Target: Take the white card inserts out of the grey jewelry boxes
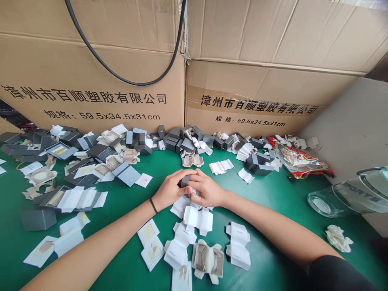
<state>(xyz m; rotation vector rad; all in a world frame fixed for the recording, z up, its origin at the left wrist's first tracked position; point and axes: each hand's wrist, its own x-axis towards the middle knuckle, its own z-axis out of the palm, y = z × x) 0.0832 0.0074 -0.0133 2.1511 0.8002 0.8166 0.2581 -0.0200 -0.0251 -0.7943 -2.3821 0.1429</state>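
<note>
A small dark grey box (184, 181) is held between my two hands over the middle of the green table. My left hand (170, 189), with a black band at its wrist, is closed around the box's left side. My right hand (209, 189) closes on it from the right, its fingers covering most of the box. White paper shows just under the fingers. Below the hands lie unfolded white card inserts (198, 220), some with printing. Nearer to me is an opened insert with a grey-beige inside (207, 260).
Many dark grey boxes (130, 173) and torn inserts are heaped along the back and left. Cardboard cartons (121, 60) stand behind, a black cable (133, 83) hanging before them. At right are a red snack bag (303, 161), a clear bottle (348, 198) and crumpled tissue (338, 238).
</note>
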